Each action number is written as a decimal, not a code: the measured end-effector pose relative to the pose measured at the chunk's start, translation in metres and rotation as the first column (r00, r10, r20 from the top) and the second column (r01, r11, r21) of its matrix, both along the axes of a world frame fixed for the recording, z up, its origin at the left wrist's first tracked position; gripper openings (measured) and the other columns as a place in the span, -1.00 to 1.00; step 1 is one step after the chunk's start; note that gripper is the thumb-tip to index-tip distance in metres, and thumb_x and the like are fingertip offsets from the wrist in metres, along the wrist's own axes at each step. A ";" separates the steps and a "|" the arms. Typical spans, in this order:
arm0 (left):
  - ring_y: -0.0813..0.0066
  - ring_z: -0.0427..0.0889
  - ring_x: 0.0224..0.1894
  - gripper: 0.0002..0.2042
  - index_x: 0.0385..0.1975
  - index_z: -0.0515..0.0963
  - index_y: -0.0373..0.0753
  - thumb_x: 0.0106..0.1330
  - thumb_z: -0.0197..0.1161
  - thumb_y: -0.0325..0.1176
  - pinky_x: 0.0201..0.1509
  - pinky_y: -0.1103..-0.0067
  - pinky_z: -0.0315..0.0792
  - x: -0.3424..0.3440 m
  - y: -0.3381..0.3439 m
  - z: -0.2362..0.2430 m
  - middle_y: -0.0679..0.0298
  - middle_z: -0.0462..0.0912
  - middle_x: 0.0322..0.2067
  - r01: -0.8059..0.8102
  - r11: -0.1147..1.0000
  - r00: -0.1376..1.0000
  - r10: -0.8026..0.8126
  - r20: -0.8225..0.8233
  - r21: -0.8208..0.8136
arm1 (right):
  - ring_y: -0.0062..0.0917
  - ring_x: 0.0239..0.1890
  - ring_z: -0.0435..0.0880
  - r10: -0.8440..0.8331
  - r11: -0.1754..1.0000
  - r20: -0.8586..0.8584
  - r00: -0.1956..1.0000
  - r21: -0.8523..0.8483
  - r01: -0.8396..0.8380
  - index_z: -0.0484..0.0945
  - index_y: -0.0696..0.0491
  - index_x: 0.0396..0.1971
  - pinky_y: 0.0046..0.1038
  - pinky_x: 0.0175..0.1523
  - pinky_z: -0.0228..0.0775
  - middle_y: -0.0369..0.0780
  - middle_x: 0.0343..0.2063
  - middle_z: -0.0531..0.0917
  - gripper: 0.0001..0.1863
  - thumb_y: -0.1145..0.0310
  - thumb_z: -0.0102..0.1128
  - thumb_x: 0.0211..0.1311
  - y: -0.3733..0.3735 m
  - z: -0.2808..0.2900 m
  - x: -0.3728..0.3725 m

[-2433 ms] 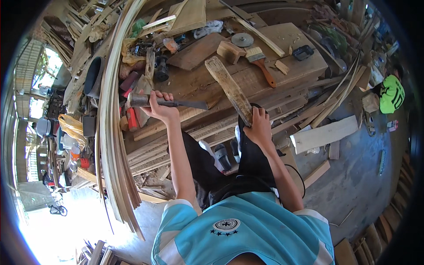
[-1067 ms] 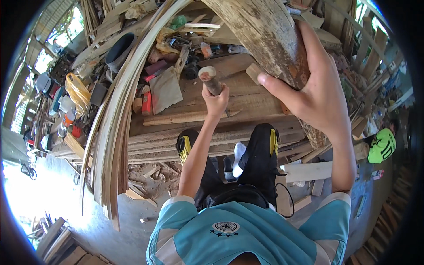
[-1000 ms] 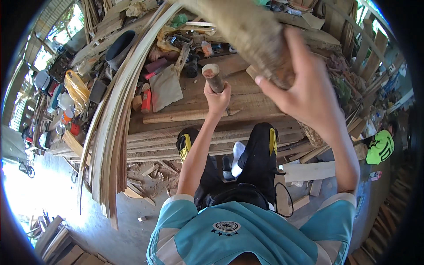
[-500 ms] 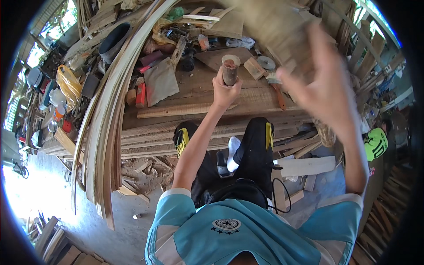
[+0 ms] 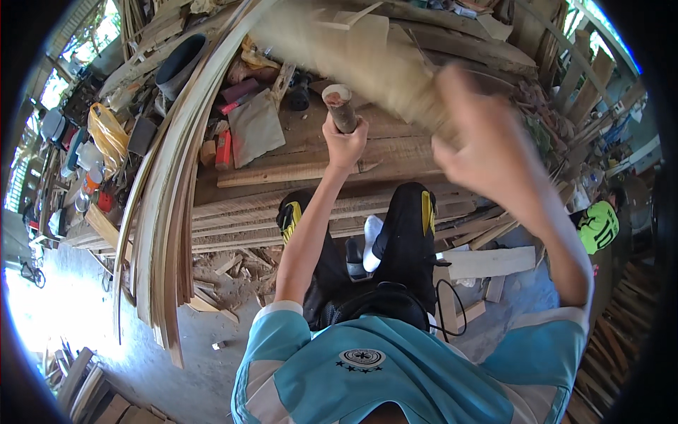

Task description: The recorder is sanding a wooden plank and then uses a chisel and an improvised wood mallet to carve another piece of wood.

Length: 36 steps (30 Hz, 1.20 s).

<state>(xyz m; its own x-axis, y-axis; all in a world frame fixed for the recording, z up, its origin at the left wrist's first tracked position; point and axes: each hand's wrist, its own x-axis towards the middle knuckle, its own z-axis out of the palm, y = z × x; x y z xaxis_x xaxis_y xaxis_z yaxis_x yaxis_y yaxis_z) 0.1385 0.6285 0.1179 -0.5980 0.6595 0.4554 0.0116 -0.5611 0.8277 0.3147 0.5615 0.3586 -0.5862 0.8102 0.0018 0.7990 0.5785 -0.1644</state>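
Gripping in the left hand (image 5: pixel 345 147) a round wooden handle (image 5: pixel 342 113), upright over the bench (image 5: pixel 406 150), with its pale top showing above the closed fist and its lower end out of sight. Clamped in the right hand (image 5: pixel 480 141), blurred, around a thick length of wood (image 5: pixel 385 74), also blurred, slanting up and leftward above the bench and hiding part of the surface behind. Hands well apart, without contact between handle and length of wood.

Lying on the bench just beside the left fist, a pale wooden strip (image 5: pixel 282 174). Farther left, a grey sheet (image 5: pixel 258 131), next to a red object (image 5: pixel 223 150), and near the sheet's upper corner a dark object (image 5: pixel 298 97). Arching down in front of the left-hand clutter, a bundle of long thin strips (image 5: pixel 164 226), screening part of the bench end. Beyond the bundle, a dark tub (image 5: pixel 181 65) and a yellow plastic bag (image 5: pixel 109 138). Stacked along the near side, boards (image 5: pixel 233 220), close before the knees. Down on the floor, a pale board (image 5: pixel 492 263), offcuts and a looped black cable (image 5: pixel 452 332). Off to the far right, a co-worker in a bright green shirt (image 5: pixel 599 227).
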 end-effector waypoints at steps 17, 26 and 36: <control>0.74 0.35 -0.59 -0.87 -0.58 0.35 -0.33 -0.04 0.19 -0.53 -0.52 0.71 0.28 0.011 -0.009 0.007 0.41 0.43 -0.69 -0.104 0.988 0.979 0.123 -0.161 0.118 | -0.11 -0.09 0.50 0.067 0.998 0.003 0.998 0.022 -0.067 0.10 0.17 0.17 -0.21 -0.02 0.32 0.15 -0.23 0.49 -0.19 0.39 0.29 -0.15 0.012 -0.012 -0.011; 0.63 0.31 -0.73 -0.83 -0.56 0.28 -0.21 0.01 0.09 -0.64 -0.70 0.61 0.20 -0.027 -0.024 -0.007 0.35 0.33 -0.73 -0.002 0.989 0.941 -0.049 0.335 0.149 | -0.11 -0.15 0.57 -0.323 0.906 -0.299 0.898 -0.371 0.203 0.18 0.31 0.09 -0.30 0.03 0.38 0.17 -0.16 0.51 -0.14 0.21 0.38 -0.21 0.008 -0.157 0.058; 0.56 0.11 -0.71 -0.79 -0.70 0.15 -0.09 0.03 0.05 -0.42 -0.60 0.61 0.07 -0.073 -0.047 -0.055 0.42 0.14 -0.73 -0.192 0.981 0.441 0.081 0.894 0.006 | 0.12 -0.24 0.51 -0.377 0.874 -0.288 0.880 -0.425 0.235 0.12 0.23 -0.05 -0.10 -0.13 0.36 0.23 -0.35 0.53 -0.24 0.23 0.32 -0.23 -0.004 -0.268 0.045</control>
